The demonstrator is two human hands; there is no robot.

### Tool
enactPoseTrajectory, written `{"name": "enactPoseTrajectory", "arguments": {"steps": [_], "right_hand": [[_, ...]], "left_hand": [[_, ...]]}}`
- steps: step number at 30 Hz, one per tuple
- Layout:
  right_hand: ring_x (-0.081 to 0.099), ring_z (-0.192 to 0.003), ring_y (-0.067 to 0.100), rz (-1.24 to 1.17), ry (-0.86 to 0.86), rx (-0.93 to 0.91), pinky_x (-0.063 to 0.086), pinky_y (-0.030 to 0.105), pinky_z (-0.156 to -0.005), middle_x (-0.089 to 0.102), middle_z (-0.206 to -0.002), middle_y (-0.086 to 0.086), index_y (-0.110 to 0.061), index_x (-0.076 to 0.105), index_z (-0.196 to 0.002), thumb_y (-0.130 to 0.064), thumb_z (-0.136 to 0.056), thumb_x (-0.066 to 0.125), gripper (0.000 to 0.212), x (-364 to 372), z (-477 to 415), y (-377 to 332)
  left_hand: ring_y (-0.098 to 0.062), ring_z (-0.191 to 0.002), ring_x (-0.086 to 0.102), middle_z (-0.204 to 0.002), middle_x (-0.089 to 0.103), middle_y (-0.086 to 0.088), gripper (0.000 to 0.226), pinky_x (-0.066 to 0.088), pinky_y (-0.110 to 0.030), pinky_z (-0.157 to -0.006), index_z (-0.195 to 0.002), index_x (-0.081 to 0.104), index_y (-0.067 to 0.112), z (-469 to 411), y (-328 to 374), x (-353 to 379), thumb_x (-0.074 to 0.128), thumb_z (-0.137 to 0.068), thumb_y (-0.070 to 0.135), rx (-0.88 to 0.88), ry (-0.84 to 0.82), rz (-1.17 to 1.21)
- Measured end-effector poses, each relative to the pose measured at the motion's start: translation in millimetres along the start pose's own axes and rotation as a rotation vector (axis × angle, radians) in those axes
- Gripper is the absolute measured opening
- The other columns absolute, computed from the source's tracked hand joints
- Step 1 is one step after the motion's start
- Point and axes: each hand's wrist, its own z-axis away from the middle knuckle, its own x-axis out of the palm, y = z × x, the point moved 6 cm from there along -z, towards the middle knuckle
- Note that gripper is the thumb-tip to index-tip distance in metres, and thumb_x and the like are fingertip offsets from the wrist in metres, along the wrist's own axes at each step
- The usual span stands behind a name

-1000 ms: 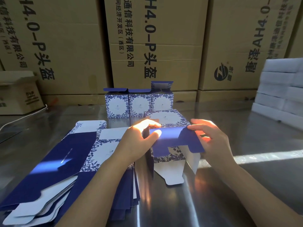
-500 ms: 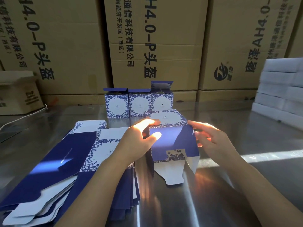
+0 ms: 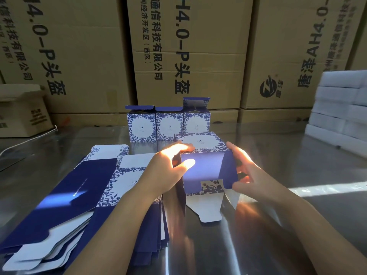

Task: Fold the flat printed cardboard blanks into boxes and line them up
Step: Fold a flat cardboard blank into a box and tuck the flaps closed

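A half-folded blue and white floral box (image 3: 206, 169) lies on its side on the steel table (image 3: 297, 159), its open end toward me. My left hand (image 3: 166, 171) grips its left edge, thumb pressing a blue flap. My right hand (image 3: 252, 173) cups its right side, fingers on the blue side flap. A white flap (image 3: 208, 209) still hangs out below. Three folded boxes (image 3: 168, 124) stand in a row behind it, lids up. A stack of flat blanks (image 3: 79, 195) lies at the left under my left forearm.
Large brown cartons (image 3: 188, 52) wall off the back of the table. A small open carton (image 3: 21, 112) sits at the far left. White foam blocks (image 3: 343, 108) are stacked at the right. A bright sun stripe crosses the table at the right.
The blue flap, held out by my right hand a second ago, now lies flat against the box's open end. My right hand has shifted to the box's right side flap.
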Motion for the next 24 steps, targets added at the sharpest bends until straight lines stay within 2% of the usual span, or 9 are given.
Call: {"name": "enactPoseTrajectory", "arguments": {"steps": [3, 5, 8, 10, 12, 14, 16, 20, 24], "right_hand": [[0.062, -0.092, 0.007, -0.009, -0.026, 0.003, 0.049, 0.015, -0.069, 0.05, -0.128, -0.021, -0.072, 0.013, -0.127, -0.034, -0.055, 0.059, 0.093, 1, -1, 3], [0.062, -0.087, 0.007, 0.023, -0.014, 0.01, 0.05, 0.017, -0.068, 0.044, -0.133, -0.027, -0.075, 0.008, -0.126, -0.036, -0.055, 0.06, 0.097, -1, -2, 6], [0.06, -0.077, 0.011, 0.081, -0.003, 0.024, 0.053, 0.025, -0.069, 0.039, -0.129, -0.041, -0.076, 0.004, -0.126, -0.034, -0.056, 0.061, 0.1, -1, -3, 12], [0.059, -0.075, 0.015, 0.095, 0.008, 0.027, 0.054, 0.027, -0.073, 0.042, -0.121, -0.047, -0.078, 0.007, -0.124, -0.031, -0.058, 0.062, 0.098, -2, -5, 14], [0.059, -0.072, 0.016, 0.1, 0.026, 0.027, 0.055, 0.031, -0.074, 0.047, -0.119, -0.041, -0.08, 0.01, -0.12, -0.03, -0.059, 0.063, 0.095, -4, -6, 16], [0.057, -0.068, 0.013, 0.11, 0.036, 0.025, 0.055, 0.035, -0.075, 0.049, -0.123, -0.029, -0.079, 0.012, -0.12, -0.027, -0.061, 0.063, 0.094, -6, -7, 16], [0.055, -0.065, 0.01, 0.122, 0.039, 0.029, 0.054, 0.035, -0.073, 0.048, -0.125, -0.024, -0.079, 0.012, -0.12, -0.025, -0.062, 0.062, 0.093, -7, -7, 16], [0.052, -0.062, 0.005, 0.142, 0.046, 0.035, 0.053, 0.037, -0.074, 0.048, -0.125, -0.023, -0.079, 0.011, -0.118, -0.02, -0.065, 0.06, 0.093, -5, -7, 14], [0.054, -0.064, 0.007, 0.147, 0.075, 0.039, 0.052, 0.03, -0.07, 0.049, -0.121, -0.026, -0.076, 0.012, -0.12, -0.023, -0.066, 0.061, 0.09, -5, -7, 13]], "left_hand": [[-0.001, -0.052, 0.042, -0.066, 0.048, 0.036, 0.019, 0.031, -0.011, -0.052, -0.093, 0.05, 0.041, 0, 1, 1, 0.061, -0.086, 0.029, -0.002, -0.001, -0.013], [-0.003, -0.054, 0.04, -0.066, 0.047, 0.03, 0.019, 0.028, -0.016, -0.051, -0.085, 0.042, 0.038, 1, 3, 3, 0.06, -0.086, 0.031, 0.014, -0.01, -0.054], [0.0, -0.059, 0.043, -0.073, 0.047, 0.036, 0.02, 0.028, -0.015, -0.053, -0.081, 0.04, 0.036, 1, 5, 2, 0.059, -0.087, 0.033, 0.052, -0.018, -0.119], [0.009, -0.069, 0.046, -0.082, 0.046, 0.045, 0.019, 0.032, -0.01, -0.06, -0.089, 0.045, 0.042, 1, 6, 1, 0.062, -0.085, 0.033, 0.055, -0.038, -0.106], [0.02, -0.092, 0.046, -0.098, 0.045, 0.048, 0.039, 0.04, -0.012, -0.081, -0.109, 0.047, 0.052, 3, 4, 2, 0.068, -0.079, 0.038, 0.04, -0.09, -0.037], [0.018, -0.119, 0.036, -0.126, 0.042, 0.04, 0.063, 0.039, -0.022, -0.1, -0.123, 0.04, 0.058, 4, 2, 4, 0.072, -0.071, 0.044, 0.015, -0.146, 0.023], [0.014, -0.132, 0.022, -0.139, 0.034, 0.034, 0.073, 0.032, -0.027, -0.109, -0.124, 0.035, 0.062, 4, 2, 5, 0.073, -0.064, 0.047, 0.013, -0.2, 0.022], [0.02, -0.133, -0.004, -0.134, 0.004, 0.051, 0.1, 0.014, -0.019, -0.108, -0.136, 0.018, 0.058, 9, 3, 13, 0.076, -0.056, 0.05, 0.07, -0.335, -0.108], [0.013, -0.136, -0.013, -0.144, 0.001, 0.038, 0.105, 0.015, -0.019, -0.106, -0.141, 0.01, 0.052, 11, 4, 17, 0.072, -0.058, 0.034, 0.112, -0.361, -0.218]]}}
